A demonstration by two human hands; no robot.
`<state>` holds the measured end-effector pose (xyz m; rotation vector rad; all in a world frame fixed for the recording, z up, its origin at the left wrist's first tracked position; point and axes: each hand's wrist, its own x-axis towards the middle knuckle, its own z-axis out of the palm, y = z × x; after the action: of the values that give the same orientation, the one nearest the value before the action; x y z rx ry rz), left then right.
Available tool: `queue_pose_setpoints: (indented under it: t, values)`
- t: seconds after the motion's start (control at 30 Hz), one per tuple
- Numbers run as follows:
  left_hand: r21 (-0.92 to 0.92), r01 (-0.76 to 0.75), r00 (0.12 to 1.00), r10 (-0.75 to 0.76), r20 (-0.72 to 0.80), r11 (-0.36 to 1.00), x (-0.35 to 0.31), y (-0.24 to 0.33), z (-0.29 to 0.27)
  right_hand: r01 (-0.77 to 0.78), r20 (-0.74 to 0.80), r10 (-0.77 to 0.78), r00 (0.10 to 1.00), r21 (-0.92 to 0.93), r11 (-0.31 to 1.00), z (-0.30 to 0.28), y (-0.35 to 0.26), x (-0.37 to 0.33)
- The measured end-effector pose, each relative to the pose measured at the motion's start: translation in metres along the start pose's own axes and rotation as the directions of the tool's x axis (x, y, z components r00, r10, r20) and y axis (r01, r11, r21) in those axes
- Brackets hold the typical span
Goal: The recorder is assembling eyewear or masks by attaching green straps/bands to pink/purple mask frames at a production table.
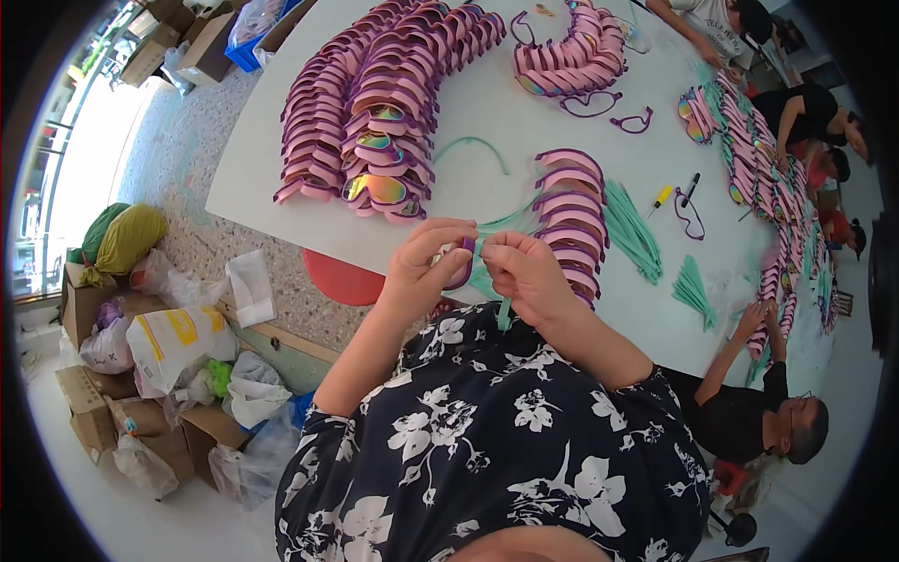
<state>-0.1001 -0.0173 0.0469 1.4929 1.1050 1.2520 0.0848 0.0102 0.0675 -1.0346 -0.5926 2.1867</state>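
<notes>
Close in front of my body, my left hand (419,267) pinches a purple goggle frame (467,245) by its side; most of the goggles is hidden by the fingers. My right hand (532,278) is closed on a thin green strap (504,315) at the frame's edge, and one end hangs down over my shirt. Whether the strap is threaded through the frame I cannot tell. Just beyond my right hand stands a curved row of pink and purple goggles (573,211). More green straps (632,232) lie in a bundle to its right.
Long rows of goggles (389,112) cover the white table's (248,178) far left. Right of centre are a yellow-handled tool (663,197), a loose purple frame (689,225) and another strap bundle (693,292). Co-workers (763,417) sit along the right side. Boxes and bags (178,342) stand left.
</notes>
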Motion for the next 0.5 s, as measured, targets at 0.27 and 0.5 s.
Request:
queue_pose_setpoints:
  t: [0.27, 0.5]
  values:
    - [0.102, -0.058, 0.998, 0.054, 0.043, 0.993, 0.001, 0.0034, -0.0009, -0.009, 0.0, 0.009, 1.0, -0.048, 0.999, -0.0037, 0.0022, 0.0015]
    - [0.221, -0.185, 0.983, 0.177, 0.059, 0.957, -0.0048, 0.007, 0.0006, -0.127, 0.103, 0.115, 0.988, 0.113, 0.986, -0.0064, 0.0079, -0.004]
